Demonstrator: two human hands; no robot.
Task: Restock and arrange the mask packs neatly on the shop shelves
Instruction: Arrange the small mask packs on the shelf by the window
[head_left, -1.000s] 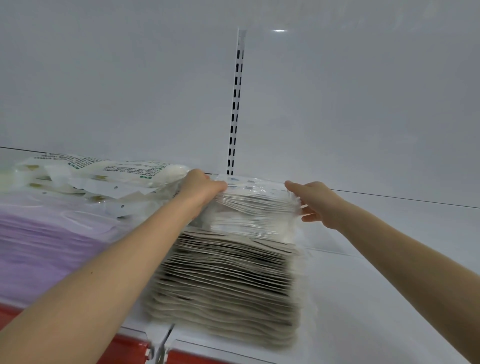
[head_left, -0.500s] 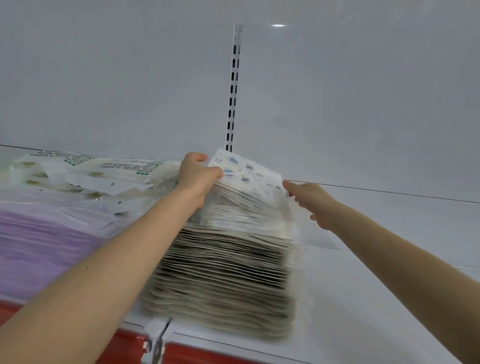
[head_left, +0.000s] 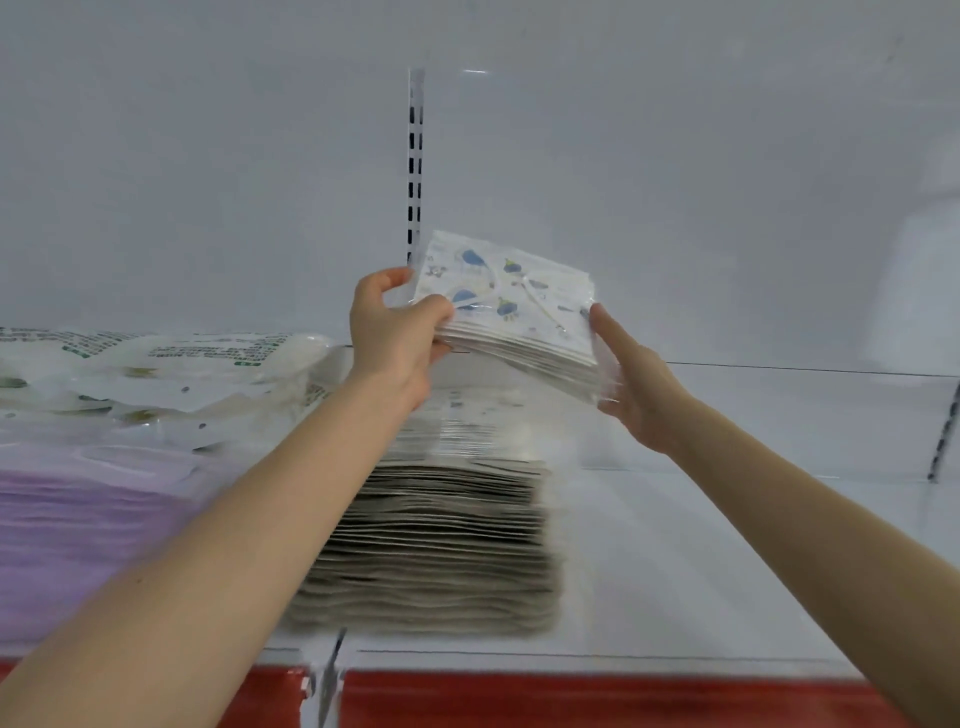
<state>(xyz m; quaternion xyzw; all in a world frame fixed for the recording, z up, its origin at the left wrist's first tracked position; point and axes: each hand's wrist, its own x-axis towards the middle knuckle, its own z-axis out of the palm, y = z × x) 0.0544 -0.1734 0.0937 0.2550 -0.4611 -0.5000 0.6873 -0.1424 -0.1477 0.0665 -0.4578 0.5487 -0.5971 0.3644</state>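
A smooth white shelf (head_left: 701, 561) carries a tall stack of flat packs (head_left: 441, 545) in glossy film. Above it, tilted, a printed mask pack (head_left: 511, 306) is pinched by the left hand (head_left: 395, 332); the right hand (head_left: 631, 384), fingers straight together, presses its edge.

Two bare hands are in view: the left hand (head_left: 395, 332) and the right hand (head_left: 636, 387), one on each side of one clear-wrapped mask pack (head_left: 511, 306) with blue printed figures on its top face. Four such blue figures can be counted there. Below it stands one tall stack of pale mask packs (head_left: 441, 545); its layers are too many and too blurred to count. To the left lie one purple pile of masks (head_left: 78, 530) and, on top of it, white packs with green print (head_left: 156, 379), their number unclear. One slotted upright rail (head_left: 415, 161) runs up the back wall. One red shelf edge strip (head_left: 571, 699) runs along the front of one white shelf (head_left: 701, 571).
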